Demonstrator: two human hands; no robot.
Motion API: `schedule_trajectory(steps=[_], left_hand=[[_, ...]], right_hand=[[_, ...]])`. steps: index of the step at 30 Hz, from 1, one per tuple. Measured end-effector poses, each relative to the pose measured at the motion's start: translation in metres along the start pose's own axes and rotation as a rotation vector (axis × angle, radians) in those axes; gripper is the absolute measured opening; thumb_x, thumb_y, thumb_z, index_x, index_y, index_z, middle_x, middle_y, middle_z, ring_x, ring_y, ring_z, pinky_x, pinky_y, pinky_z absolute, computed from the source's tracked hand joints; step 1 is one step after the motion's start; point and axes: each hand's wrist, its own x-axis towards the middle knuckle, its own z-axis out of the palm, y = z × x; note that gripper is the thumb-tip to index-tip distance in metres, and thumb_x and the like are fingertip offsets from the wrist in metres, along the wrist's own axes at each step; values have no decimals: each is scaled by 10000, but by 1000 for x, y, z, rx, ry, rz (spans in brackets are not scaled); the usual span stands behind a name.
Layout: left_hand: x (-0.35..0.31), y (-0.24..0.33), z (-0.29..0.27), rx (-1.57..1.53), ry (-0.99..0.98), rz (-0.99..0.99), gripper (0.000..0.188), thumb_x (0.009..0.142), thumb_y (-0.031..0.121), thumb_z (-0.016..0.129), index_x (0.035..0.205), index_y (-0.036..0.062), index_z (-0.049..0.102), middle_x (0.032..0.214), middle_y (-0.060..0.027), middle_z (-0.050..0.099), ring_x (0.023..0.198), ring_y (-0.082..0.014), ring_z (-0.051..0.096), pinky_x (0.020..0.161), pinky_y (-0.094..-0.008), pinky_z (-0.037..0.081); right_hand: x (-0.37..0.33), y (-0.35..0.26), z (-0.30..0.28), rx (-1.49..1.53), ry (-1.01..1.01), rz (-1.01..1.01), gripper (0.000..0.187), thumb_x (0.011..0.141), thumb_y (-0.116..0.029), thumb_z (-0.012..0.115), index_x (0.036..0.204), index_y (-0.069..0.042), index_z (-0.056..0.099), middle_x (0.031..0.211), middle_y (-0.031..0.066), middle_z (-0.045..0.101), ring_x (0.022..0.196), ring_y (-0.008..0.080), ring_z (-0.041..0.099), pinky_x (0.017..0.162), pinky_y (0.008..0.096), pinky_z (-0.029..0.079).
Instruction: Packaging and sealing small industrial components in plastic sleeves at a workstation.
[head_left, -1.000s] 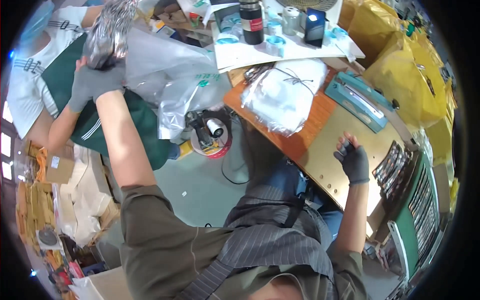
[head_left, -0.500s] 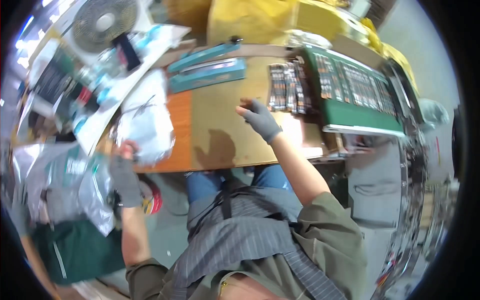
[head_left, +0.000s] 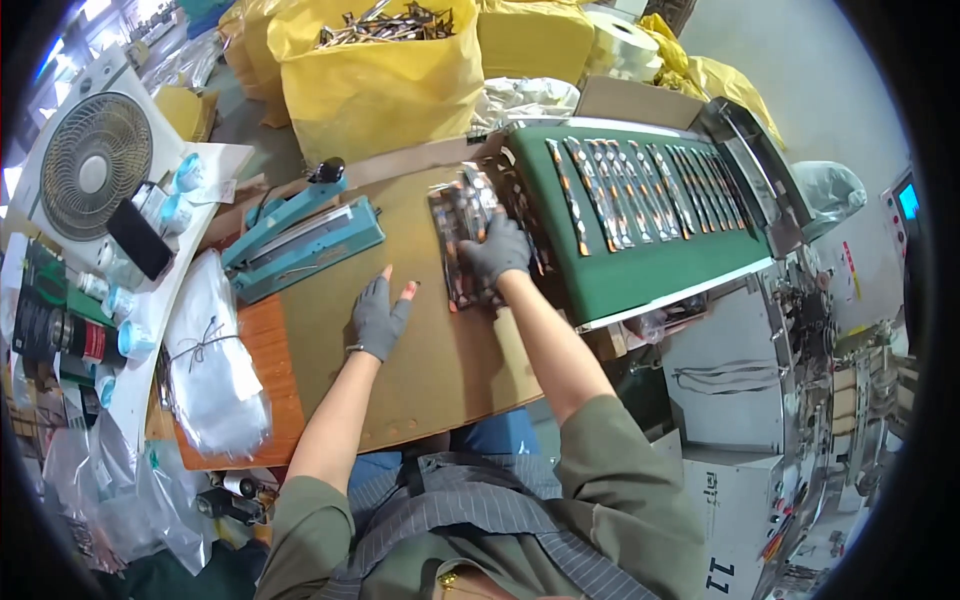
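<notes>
My right hand (head_left: 497,252), in a grey fingerless glove, is on a pile of slim, dark wrapped packets (head_left: 447,215) with orange and silvery parts. Its fingers bend around some of them; the packets under it are partly hidden and blurred. Left of the pile, my left hand (head_left: 381,318) hovers over the brown cardboard sheet (head_left: 420,372) with thumb and fingers apart, holding nothing. A teal bar-type bag sealer (head_left: 310,250) stands beyond that hand, its upper arm raised. More such packets (head_left: 625,190) lie in a row on a green conveyor belt (head_left: 640,275) at the right.
Clear plastic bags (head_left: 210,370), tied in a bundle, lie at the table's left. Beside them a white shelf (head_left: 165,335) carries a phone (head_left: 139,238) and bottles, near a fan (head_left: 95,165). Behind the table stands a yellow sack (head_left: 375,90) of loose slender pieces.
The view has swung leftward. My left hand has come from beside the table's left end to above the cardboard. My right hand has moved from bare cardboard onto the packet pile.
</notes>
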Motion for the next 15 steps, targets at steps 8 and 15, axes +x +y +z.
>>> schedule_trajectory(steps=[8, 15], left_hand=[[11, 8, 28, 2, 66, -2, 540, 834, 384, 572, 1191, -7, 468, 1126, -225, 551, 1064, -380, 511, 917, -440, 400], [-78, -39, -119, -21, 256, -233, 241, 890, 273, 525, 886, 64, 645, 818, -134, 659, 784, -243, 642, 704, -334, 490]], right_hand=[[-49, -23, -14, 423, -44, -227, 647, 711, -412, 731, 1192, -31, 529, 1009, 109, 611, 925, 207, 578, 816, 336, 461], [-147, 67, -27, 629, -71, -337, 398, 888, -176, 595, 1241, -12, 513, 1124, 108, 589, 1029, 186, 564, 899, 301, 431]])
